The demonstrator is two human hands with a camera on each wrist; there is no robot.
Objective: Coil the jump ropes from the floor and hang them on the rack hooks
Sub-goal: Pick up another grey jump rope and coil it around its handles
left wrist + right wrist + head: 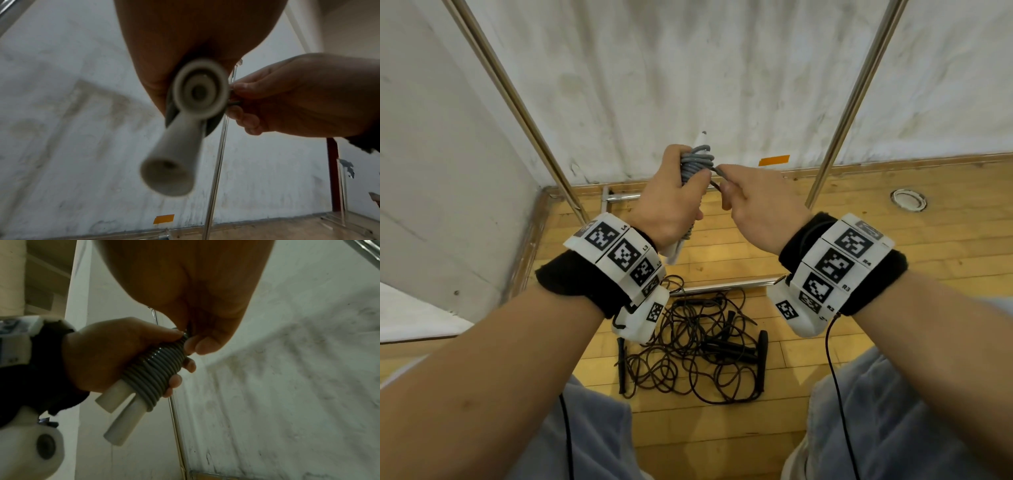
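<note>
My left hand grips a grey jump rope wound in tight turns around its two white handles. The turns of the grey rope show plainly in the right wrist view, with my left hand wrapped round them. My right hand pinches the loose end of the grey cord right beside the top of the coil. The left wrist view looks up the handle ends, with my right hand pinching beside them. Several black jump ropes lie tangled on the wooden floor below my wrists.
Two metal rack poles slant up on either side against a white wall. The rack's base bar lies on the floor above the black pile. An orange tape strip sits on the wall and a round floor fitting at right.
</note>
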